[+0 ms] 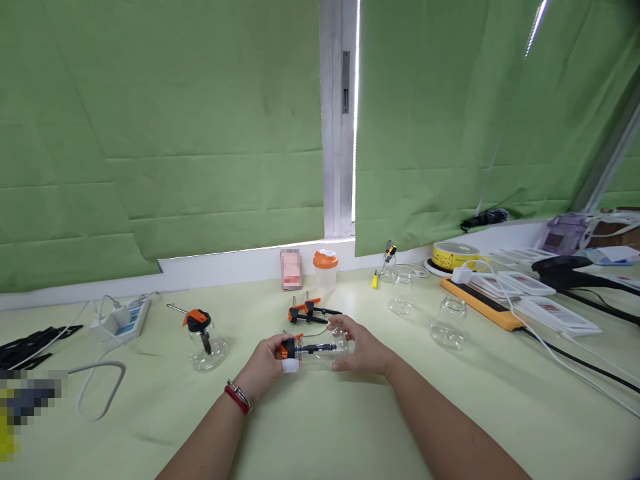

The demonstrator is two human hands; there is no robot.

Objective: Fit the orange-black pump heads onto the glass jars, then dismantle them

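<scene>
Both of my hands hold one clear glass jar (325, 348) lying on its side over the pale green table (320, 427). My left hand (267, 367) is closed round its orange-and-black pump lid (287, 347), with a white bandage on one finger. My right hand (361, 350) is wrapped round the jar's base end. Just behind the hands lie two loose orange-and-black pump lids (307, 311). An assembled jar with the same lid (203, 337) stands upright to the left.
Two upside-down empty jars (449, 323) stand right of centre. A small orange-capped container (325, 269) and a blurred pink box (291, 269) sit by the wall. A power strip (125, 319) with cables lies at left; an orange-edged board, cards and cables crowd the right.
</scene>
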